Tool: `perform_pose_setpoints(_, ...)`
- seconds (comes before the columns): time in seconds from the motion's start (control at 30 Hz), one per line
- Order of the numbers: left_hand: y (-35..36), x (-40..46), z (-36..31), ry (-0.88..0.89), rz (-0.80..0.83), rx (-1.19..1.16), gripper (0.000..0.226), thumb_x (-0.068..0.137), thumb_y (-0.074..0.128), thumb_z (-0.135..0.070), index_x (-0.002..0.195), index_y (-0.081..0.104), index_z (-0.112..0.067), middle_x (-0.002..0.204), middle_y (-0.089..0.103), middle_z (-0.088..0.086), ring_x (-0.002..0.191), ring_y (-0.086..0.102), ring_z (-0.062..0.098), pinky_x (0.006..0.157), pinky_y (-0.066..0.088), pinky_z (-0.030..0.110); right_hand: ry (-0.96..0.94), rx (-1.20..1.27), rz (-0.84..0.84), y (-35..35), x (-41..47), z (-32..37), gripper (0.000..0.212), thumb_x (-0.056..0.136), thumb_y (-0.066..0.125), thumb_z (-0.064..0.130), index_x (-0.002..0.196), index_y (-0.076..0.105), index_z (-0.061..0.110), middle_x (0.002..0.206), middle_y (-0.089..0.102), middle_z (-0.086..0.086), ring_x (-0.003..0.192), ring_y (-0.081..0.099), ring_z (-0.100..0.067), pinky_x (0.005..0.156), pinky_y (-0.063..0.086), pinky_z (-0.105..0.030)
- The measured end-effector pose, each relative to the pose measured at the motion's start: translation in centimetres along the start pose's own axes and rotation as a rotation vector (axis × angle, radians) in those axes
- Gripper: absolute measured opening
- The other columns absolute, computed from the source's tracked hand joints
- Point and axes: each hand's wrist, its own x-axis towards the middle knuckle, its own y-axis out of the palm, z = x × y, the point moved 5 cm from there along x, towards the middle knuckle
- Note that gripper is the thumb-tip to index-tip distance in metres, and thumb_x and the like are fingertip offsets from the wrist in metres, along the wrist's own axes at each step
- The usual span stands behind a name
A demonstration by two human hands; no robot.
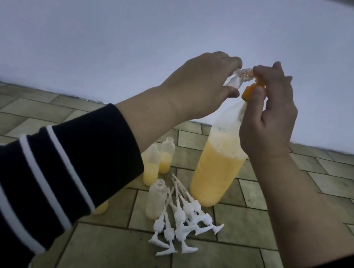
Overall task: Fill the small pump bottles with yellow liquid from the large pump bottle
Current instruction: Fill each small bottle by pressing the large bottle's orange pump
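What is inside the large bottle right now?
The large bottle holds yellow liquid to roughly two thirds, with pale foam above and a clear, empty neck. The right hand covers its orange pump top, so the neck's upper end is hidden.

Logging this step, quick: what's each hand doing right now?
Left hand: holds a small bottle at the pump.
Right hand: grips the orange pump on the large bottle.

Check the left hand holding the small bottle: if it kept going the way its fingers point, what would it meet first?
The left hand points right, tipping the small bottle toward the orange pump that the right hand grips. The pump's spout likely comes first; depth is unclear.
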Motion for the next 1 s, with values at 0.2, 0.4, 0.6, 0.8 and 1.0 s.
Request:
perform_pose_setpoints(0.2, -1.2, 0.4, -0.3, 0.008, -0.035, 0.0, 0.035, 0.09, 0.057, -0.035, 0.121, 0.052, -0.019, 0.116, 0.057, -0.001, 0.097, 0.055, 0.017, 0.079, 0.038, 0.026, -0.049, 0.0, -0.045, -1.2, 1.6, 0.8, 0.037, 0.095, 0.034, 0.02, 0.113, 0.063, 0.004, 0.11, 0.057, 0.008, 0.119, 0.047, -0.006, 0.112, 0.029, -0.04)
perform_pose_setpoints(0.4, -0.1, 0.2, -0.3, 0.009, -0.021, 0.005, 0.035, 0.09, 0.058, -0.034, 0.12, 0.052, -0.018, 0.114, 0.058, 0.0, 0.099, 0.055, 0.018, 0.076, 0.034, 0.024, -0.084, -0.01, -0.103, -0.5, 0.2, -0.4, 0.034, 0.093, 0.036, 0.009, 0.114, 0.061, -0.001, 0.115, 0.063, -0.01, 0.112, 0.053, -0.016, 0.11, 0.03, -0.043)
perform_pose_setpoints(0.6, -0.7, 0.4, -0.1, -0.011, -0.022, 0.006, 0.033, 0.091, 0.057, -0.035, 0.119, 0.053, -0.018, 0.116, 0.057, 0.0, 0.1, 0.055, 0.018, 0.076, 0.033, 0.025, -0.077, -0.089, 0.04, -0.7, 1.3, 0.3, 0.043, 0.096, 0.031, 0.027, 0.118, 0.06, 0.003, 0.119, 0.063, -0.007, 0.128, 0.047, -0.026, 0.116, 0.02, -0.03)
perform_pose_setpoints(0.8, -0.8, 0.7, -0.3, 0.005, -0.036, 0.002, 0.034, 0.09, 0.057, -0.035, 0.119, 0.053, -0.019, 0.116, 0.057, 0.0, 0.101, 0.055, 0.018, 0.078, 0.036, 0.026, -0.074, -0.081, 0.001, -0.6, 1.1, 0.2, 0.042, 0.095, 0.032, 0.024, 0.121, 0.058, 0.003, 0.121, 0.061, -0.008, 0.134, 0.041, -0.026, 0.115, 0.015, -0.023)
perform_pose_setpoints(1.0, 0.0, 0.3, 0.0, -0.011, -0.003, 0.011, 0.035, 0.091, 0.057, -0.035, 0.121, 0.052, -0.018, 0.117, 0.058, 0.0, 0.1, 0.055, 0.019, 0.077, 0.035, 0.025, -0.046, -0.082, 0.037, -0.1, 0.5, -0.1, 0.042, 0.095, 0.033, 0.025, 0.121, 0.057, 0.003, 0.122, 0.061, -0.008, 0.134, 0.04, -0.025, 0.115, 0.015, -0.024)
